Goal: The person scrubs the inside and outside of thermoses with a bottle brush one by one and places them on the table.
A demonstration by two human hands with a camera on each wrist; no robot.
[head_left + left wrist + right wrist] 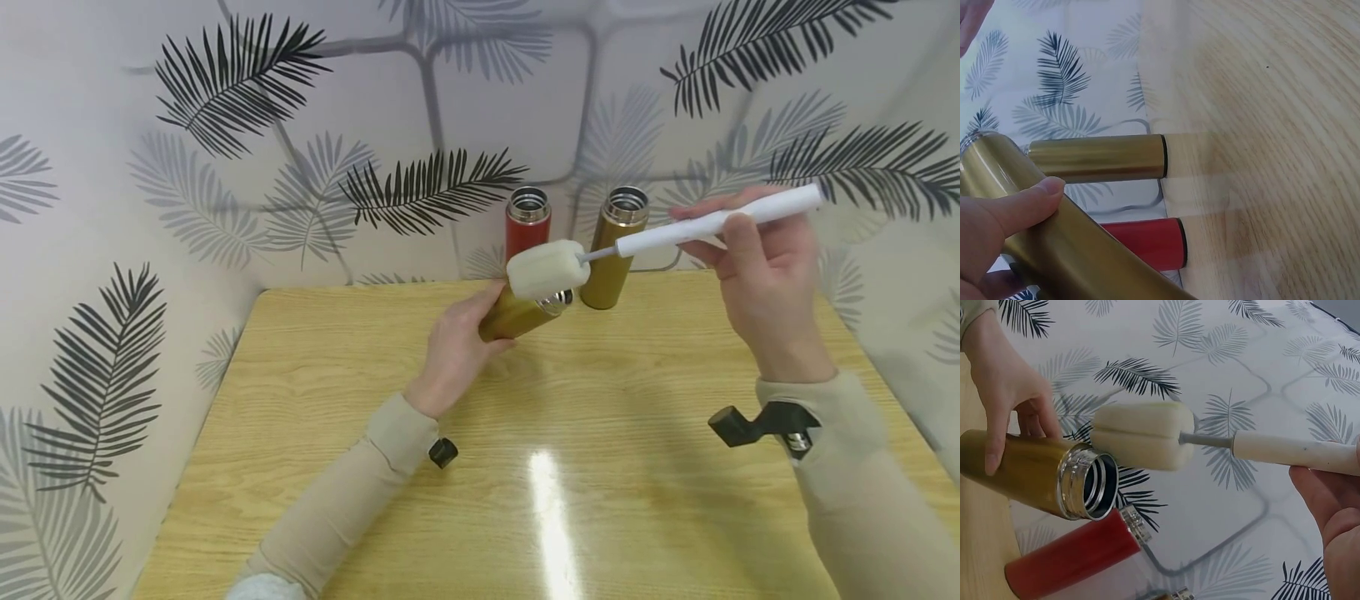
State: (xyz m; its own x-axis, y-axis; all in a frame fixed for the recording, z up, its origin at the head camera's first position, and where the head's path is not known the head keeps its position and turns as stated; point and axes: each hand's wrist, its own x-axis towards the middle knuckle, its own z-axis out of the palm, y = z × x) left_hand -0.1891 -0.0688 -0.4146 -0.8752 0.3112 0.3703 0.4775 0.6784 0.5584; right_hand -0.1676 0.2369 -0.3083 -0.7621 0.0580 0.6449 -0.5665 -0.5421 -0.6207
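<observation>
My left hand (459, 348) grips a gold thermos bottle (1029, 469), tilted with its uncovered steel mouth toward the right. In the left wrist view the thumb lies along the bottle's side. My right hand (772, 275) holds a sponge bottle brush (1297, 451) by its white handle. Its cream sponge head (547, 269) is outside the bottle, close by the mouth; the head view shows it overlapping the bottle, and the right wrist view shows it beyond the rim.
A red thermos bottle (527, 225) and a second gold thermos bottle (606, 267) stand uncapped at the back edge of the wooden table (337, 350). Behind them is a wall covering (502, 117) with a leaf pattern.
</observation>
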